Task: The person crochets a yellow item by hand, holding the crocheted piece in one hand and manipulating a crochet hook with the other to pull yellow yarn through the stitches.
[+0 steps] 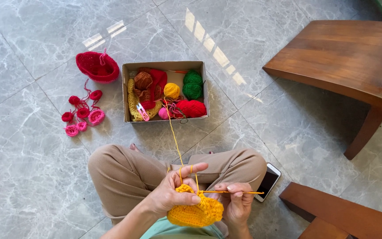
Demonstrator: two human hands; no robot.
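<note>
Down low, left hand (169, 194) pinching a yellow crocheted piece (195, 211), thumb pressed across its top edge, fingers (191, 169) curled narrow with yellow yarn (173, 135) looped over the forefinger. Right hand (236, 204) closed around a thin crochet hook (237, 192), fingers narrow on the shaft, tip meeting the top edge of the piece just beside the left thumb, other end sticking out past the right fingers. Both hands held over crossed legs in tan trousers (124, 175). Beyond the left fingers, yarn running up to a small yellow ball (171, 90) inside a cardboard box (163, 66) on the marble floor (36, 177). Also in the box: green balls (192, 85), a red ball (192, 108), a brown ball (143, 80), a pink ball, small pink snips (143, 112). Well left of the box, a red crocheted cap (97, 67) and a cluster of small red and pink crocheted rounds (82, 114). Just right of the right fingers, a phone (268, 180) flat on the floor, touching the knee. Farther right, wooden furniture (341, 57).
</note>
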